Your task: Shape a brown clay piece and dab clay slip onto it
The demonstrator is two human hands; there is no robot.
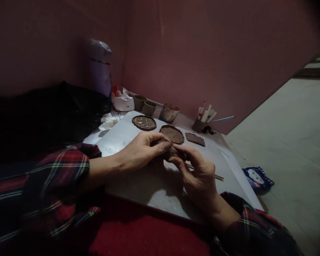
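Hands meet over the white board [138, 133]: left hand [138, 153] and right hand [197, 174] both pinch one small brown clay lump [170, 152] between thumb and fingertips, fingers narrow, lump held just above the board's middle. Behind it on the board: three flat clay pieces, one round disc with yellow specks [144, 122], one plain disc [172, 134], one ragged slab [195, 138]; one thin stick [218, 176] lies under the right hand. At the wall: two small cups [144, 105], one bowl [169, 112], one tool holder [201, 121], one white bag [122, 99]
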